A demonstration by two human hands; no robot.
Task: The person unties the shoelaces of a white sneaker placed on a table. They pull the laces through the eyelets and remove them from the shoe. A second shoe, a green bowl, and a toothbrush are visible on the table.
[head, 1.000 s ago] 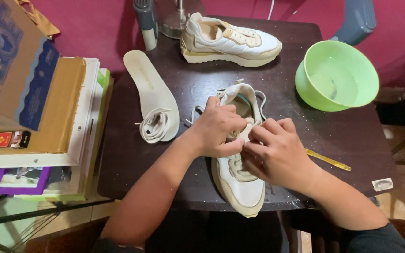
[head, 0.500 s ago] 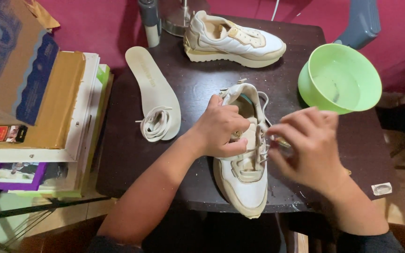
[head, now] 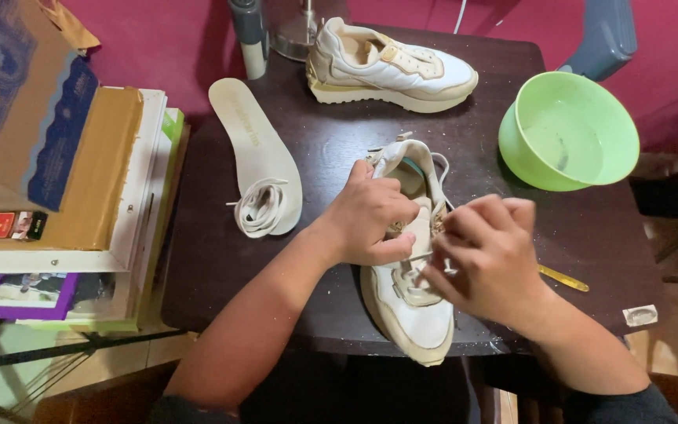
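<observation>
A white and beige sneaker [head: 410, 310] lies on the dark table [head: 323, 149], toe toward me. My left hand [head: 370, 216] grips its side at the eyelets. My right hand [head: 484, 255] pinches the white shoelace [head: 421, 255] over the tongue, close against the left hand. A second matching sneaker [head: 390, 69] stands at the far side of the table. A cream insole [head: 254, 149] lies to the left, with a coiled white lace [head: 260, 208] resting on its near end.
A light green bowl [head: 570, 129] stands at the right. A yellow stick [head: 563, 277] lies behind my right hand, and a small clear packet [head: 639, 315] sits at the table's corner. Stacked boxes and books [head: 72, 173] rise at the left. A grey bottle [head: 249, 35] stands at the back.
My right hand drew out to the right with the lace, then came back in toward the left hand over the tongue. The left hand stayed on the sneaker.
</observation>
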